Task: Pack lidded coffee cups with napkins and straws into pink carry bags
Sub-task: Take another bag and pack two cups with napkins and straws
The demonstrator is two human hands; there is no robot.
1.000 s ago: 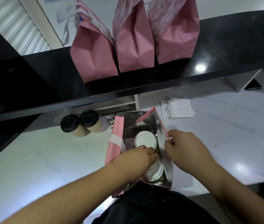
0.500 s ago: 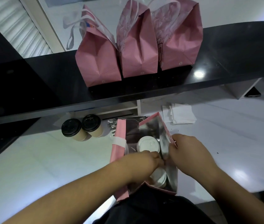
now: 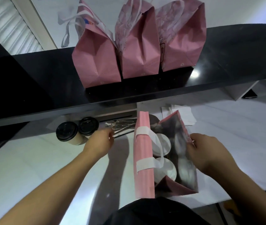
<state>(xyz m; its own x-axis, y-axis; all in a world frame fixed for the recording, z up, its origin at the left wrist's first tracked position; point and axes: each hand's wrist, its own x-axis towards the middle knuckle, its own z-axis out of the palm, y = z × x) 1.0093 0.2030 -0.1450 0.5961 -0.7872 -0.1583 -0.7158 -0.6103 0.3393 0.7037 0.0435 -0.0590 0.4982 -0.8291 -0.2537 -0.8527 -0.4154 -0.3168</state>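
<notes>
On the white counter [image 3: 31, 159], near its front edge, stands the open bag [image 3: 143, 172], pink outside, silvery inside. Two white-lidded cups sit in it, one behind the other: far cup [image 3: 162, 146], near cup [image 3: 166, 170]. A white handle [image 3: 142, 131] loops across the bag's left wall and over the lids.

Right hand [image 3: 208, 153]: fingers curled over the bag's right rim, pinching the wall and holding the mouth open. Fingertips lie on the rim; the cups are just left of them, apart, not touched.

Left hand [image 3: 100, 142]: outside the bag, well left of it, stretched toward the back edge of the counter. Fingers curled inward at the near end of the straws [image 3: 121, 126], a loose bundle of wrapped sticks lying under the shelf edge. Fingertips meet the bundle's left end; motion blur hides whether a straw is actually gripped, so I cannot tell.

Two black-lidded cups [image 3: 76, 130] stand side by side just left of that hand, apart from it. Napkins [image 3: 186, 116] lie stacked behind the bag, toward the back edge, partly hidden by it.

Black shelf [image 3: 234, 54] above the counter carries three closed pink bags [image 3: 138, 46] in a row, touching.
</notes>
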